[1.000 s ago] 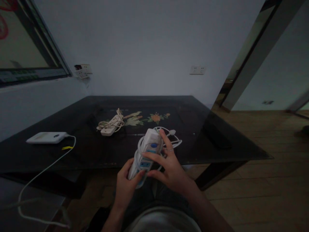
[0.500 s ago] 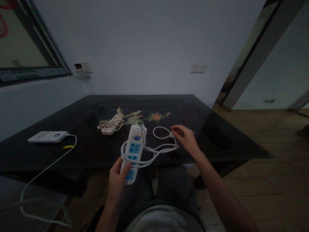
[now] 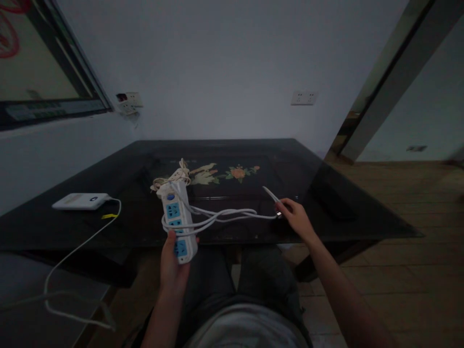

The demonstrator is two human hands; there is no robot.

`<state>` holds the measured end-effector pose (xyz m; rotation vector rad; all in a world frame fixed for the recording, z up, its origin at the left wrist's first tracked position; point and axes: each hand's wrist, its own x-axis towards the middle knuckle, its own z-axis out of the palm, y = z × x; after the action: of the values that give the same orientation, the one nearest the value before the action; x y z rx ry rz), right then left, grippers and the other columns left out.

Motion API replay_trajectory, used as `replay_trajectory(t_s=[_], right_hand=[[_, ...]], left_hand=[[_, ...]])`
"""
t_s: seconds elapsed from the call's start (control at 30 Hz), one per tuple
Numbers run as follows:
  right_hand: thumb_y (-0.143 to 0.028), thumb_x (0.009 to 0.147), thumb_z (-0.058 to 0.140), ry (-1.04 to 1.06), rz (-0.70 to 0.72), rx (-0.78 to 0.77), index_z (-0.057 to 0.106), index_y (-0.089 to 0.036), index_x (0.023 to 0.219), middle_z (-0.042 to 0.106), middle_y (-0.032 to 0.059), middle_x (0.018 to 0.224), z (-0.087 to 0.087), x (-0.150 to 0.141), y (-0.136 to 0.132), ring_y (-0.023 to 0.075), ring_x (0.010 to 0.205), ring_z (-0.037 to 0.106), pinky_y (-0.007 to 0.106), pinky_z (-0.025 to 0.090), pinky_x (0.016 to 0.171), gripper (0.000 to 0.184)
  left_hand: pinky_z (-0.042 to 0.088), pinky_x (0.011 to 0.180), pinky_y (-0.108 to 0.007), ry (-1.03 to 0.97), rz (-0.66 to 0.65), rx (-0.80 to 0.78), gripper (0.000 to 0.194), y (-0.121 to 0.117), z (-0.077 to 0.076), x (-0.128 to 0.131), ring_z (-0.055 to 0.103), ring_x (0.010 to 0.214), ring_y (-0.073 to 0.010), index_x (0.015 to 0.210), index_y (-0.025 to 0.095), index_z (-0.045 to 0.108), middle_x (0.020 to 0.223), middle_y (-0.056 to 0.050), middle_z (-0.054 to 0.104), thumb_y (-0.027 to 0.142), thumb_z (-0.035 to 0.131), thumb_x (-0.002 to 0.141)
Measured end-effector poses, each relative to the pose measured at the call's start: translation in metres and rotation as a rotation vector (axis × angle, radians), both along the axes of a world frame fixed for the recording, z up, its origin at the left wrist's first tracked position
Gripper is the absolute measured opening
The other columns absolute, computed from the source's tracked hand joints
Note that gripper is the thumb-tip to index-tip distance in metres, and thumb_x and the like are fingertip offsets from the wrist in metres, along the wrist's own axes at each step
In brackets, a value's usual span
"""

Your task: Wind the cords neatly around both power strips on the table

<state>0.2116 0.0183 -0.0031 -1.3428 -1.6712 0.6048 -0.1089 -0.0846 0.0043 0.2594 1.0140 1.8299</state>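
Note:
My left hand (image 3: 176, 263) grips the lower end of a white power strip (image 3: 184, 203) with blue sockets and a blue switch, tilted above the table's front edge. The strip's white cord (image 3: 213, 217) loops around its body and stretches to the right. At the cord's far end, my right hand (image 3: 295, 215) pinches it near the plug; the plug itself is mostly hidden by the fingers. A short free piece of cord sticks up past those fingers. Behind the held strip lies a second power strip (image 3: 180, 175), wrapped in its own beige cord and partly covered from view.
A white power bank (image 3: 81, 201) with a cable attached lies on the left of the dark table (image 3: 232, 150); its cable (image 3: 78, 249) hangs over the front edge. Wall sockets (image 3: 303, 98) are on the back wall, with another group (image 3: 130, 101) near the window.
My left hand has moved left with the power strip, now overlapping the second strip. My right hand has moved right, drawing the cord out longer and straighter between the hands.

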Motion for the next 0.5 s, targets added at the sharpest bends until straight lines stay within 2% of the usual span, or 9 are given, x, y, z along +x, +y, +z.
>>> replay_trajectory(t_s=[0.13, 0.2, 0.27, 0.3, 0.4, 0.47, 0.5], right_hand=[[-0.05, 0.068, 0.069, 0.504, -0.222, -0.062, 0.065, -0.016, 0.077, 0.063, 0.0033, 0.067, -0.006, 0.045, -0.026, 0.0143, 0.062, 0.058, 0.026, 0.046, 0.057, 0.036], [-0.042, 0.061, 0.076, 0.767, -0.297, -0.093, 0.065, -0.017, 0.086, 0.061, 0.0005, 0.064, -0.007, 0.069, -0.04, 0.0117, 0.055, 0.056, 0.023, 0.045, 0.05, 0.037], [-0.029, 0.058, 0.079, 0.922, -0.327, -0.125, 0.064, -0.024, 0.101, 0.061, -0.0023, 0.062, -0.005, 0.091, -0.053, 0.0101, 0.053, 0.055, 0.019, 0.044, 0.045, 0.046], [-0.026, 0.058, 0.078, 0.977, -0.316, -0.141, 0.063, -0.027, 0.104, 0.061, -0.0034, 0.062, -0.004, 0.1, -0.058, 0.009, 0.05, 0.054, 0.017, 0.043, 0.043, 0.049], [-0.025, 0.062, 0.074, 1.056, -0.262, -0.194, 0.065, -0.027, 0.089, 0.063, -0.0021, 0.067, 0.005, 0.106, -0.07, 0.0072, 0.049, 0.055, 0.015, 0.044, 0.042, 0.029], [-0.032, 0.069, 0.07, 1.041, -0.23, -0.211, 0.066, -0.025, 0.083, 0.067, 0.0011, 0.077, 0.016, 0.092, -0.073, 0.0095, 0.058, 0.061, 0.02, 0.052, 0.05, 0.016], [-0.038, 0.075, 0.066, 1.018, -0.209, -0.201, 0.067, -0.025, 0.086, 0.069, 0.0029, 0.083, 0.024, 0.08, -0.074, 0.0118, 0.064, 0.065, 0.024, 0.056, 0.056, 0.017]], left_hand=[[0.059, 0.058, -0.024, -0.11, 0.036, 0.039, 0.024, 0.004, 0.005, -0.014, 0.069, 0.065, -0.0141, 0.099, 0.025, 0.064, 0.084, 0.003, 0.073, 0.037, 0.067, 0.079], [0.059, 0.057, -0.023, -0.149, 0.061, 0.05, 0.021, 0.005, 0.009, -0.019, 0.069, 0.066, -0.0141, 0.098, 0.025, 0.065, 0.085, 0.003, 0.073, 0.038, 0.064, 0.081], [0.059, 0.055, -0.023, -0.148, 0.078, 0.031, 0.019, 0.006, 0.013, -0.022, 0.069, 0.064, -0.0143, 0.097, 0.024, 0.065, 0.082, 0.002, 0.073, 0.037, 0.061, 0.083], [0.058, 0.054, -0.023, -0.129, 0.077, 0.019, 0.019, 0.006, 0.014, -0.022, 0.069, 0.063, -0.0144, 0.097, 0.024, 0.065, 0.081, 0.002, 0.073, 0.037, 0.061, 0.084], [0.058, 0.053, -0.025, -0.04, 0.046, 0.001, 0.022, 0.006, 0.014, -0.016, 0.068, 0.061, -0.0153, 0.096, 0.022, 0.065, 0.078, 0.001, 0.072, 0.036, 0.065, 0.08], [0.058, 0.052, -0.025, 0.027, -0.013, 0.03, 0.029, 0.005, 0.012, -0.009, 0.068, 0.061, -0.0164, 0.095, 0.019, 0.065, 0.077, -0.001, 0.073, 0.039, 0.071, 0.074], [0.057, 0.051, -0.025, 0.063, -0.053, 0.052, 0.035, 0.005, 0.01, -0.005, 0.068, 0.061, -0.017, 0.094, 0.018, 0.065, 0.077, -0.002, 0.073, 0.041, 0.074, 0.07]])
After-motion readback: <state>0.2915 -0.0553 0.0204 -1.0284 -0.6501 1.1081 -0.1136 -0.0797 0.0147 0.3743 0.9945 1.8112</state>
